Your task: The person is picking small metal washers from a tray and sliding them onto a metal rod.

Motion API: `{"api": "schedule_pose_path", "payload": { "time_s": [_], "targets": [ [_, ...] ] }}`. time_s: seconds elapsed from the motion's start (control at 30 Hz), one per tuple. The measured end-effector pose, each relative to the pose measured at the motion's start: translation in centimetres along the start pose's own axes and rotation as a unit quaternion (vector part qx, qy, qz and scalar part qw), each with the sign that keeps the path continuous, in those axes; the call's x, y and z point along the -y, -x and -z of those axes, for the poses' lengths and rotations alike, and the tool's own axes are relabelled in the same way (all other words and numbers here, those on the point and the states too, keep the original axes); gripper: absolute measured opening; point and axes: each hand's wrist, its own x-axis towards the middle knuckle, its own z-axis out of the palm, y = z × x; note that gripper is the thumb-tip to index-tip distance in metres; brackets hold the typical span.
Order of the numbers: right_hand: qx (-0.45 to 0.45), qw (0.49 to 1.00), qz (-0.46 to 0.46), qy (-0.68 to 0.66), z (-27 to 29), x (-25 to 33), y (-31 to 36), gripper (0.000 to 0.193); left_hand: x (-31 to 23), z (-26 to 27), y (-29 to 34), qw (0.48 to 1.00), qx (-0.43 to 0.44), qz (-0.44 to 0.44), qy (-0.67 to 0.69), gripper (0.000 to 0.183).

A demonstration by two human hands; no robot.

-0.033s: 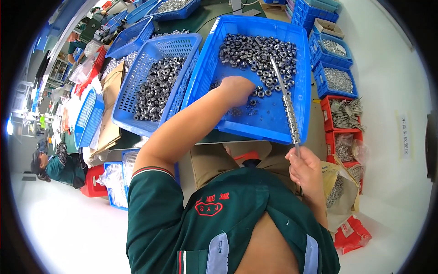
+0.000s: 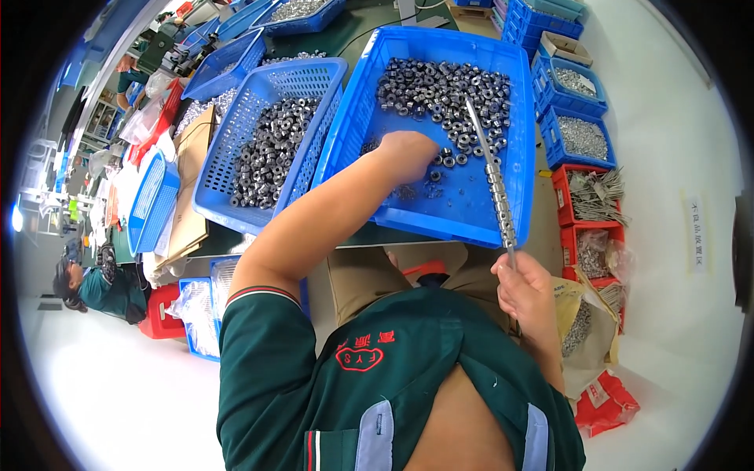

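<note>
My right hand (image 2: 525,292) is closed around the lower end of a thin metal rod (image 2: 476,125). Several small metal rings (image 2: 500,202) are threaded along the rod's lower half, just above the fist. The rod slants up over a large blue bin (image 2: 462,229), its far tip above the loose rings. Inside that bin my left hand (image 2: 408,157) reaches low, beside loose metal rings (image 2: 444,85) heaped mostly at the far side. The left fingers point downward and are blurred and partly hidden, so what they hold does not show.
Left of the bin stands a blue perforated basket (image 2: 206,188) of similar rings. Cardboard sheets (image 2: 188,169) lean beyond it. On the right are stacked blue crates (image 2: 564,153) and red boxes (image 2: 567,224) with metal parts. A co-worker (image 2: 114,290) is at far left.
</note>
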Motion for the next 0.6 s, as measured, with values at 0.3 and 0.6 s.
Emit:
{"api": "schedule_pose_path", "payload": {
  "time_s": [0.3,0.6],
  "targets": [
    [0.006,1.000,-0.005,0.006,0.2,-0.3,0.2,0.012,1.3,-0.2,-0.2,0.999,-0.045,-0.022,0.015,0.015],
    [0.012,1.000,-0.009,0.018,-0.1,0.3,0.1,0.012,2.0,2.3,1.0,0.995,0.041,0.075,-0.044,0.023]
  ]
}}
